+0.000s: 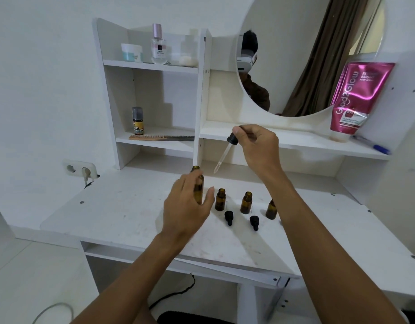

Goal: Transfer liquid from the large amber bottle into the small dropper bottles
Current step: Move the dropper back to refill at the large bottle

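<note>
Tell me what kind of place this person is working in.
Most likely a bedroom vanity or dressing table at home: a round mirror over white shelves, a perfume bottle and cream jar up top, a comb below, and a pink body scrub tube.

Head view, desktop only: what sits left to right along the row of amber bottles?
Left hand on the large bottle → small bottle → small bottle → small bottle, partly behind the right forearm. All open.

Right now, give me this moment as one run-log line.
left hand: holding large amber bottle, uncapped | right hand: holding dropper above desk | small bottles: open
</note>
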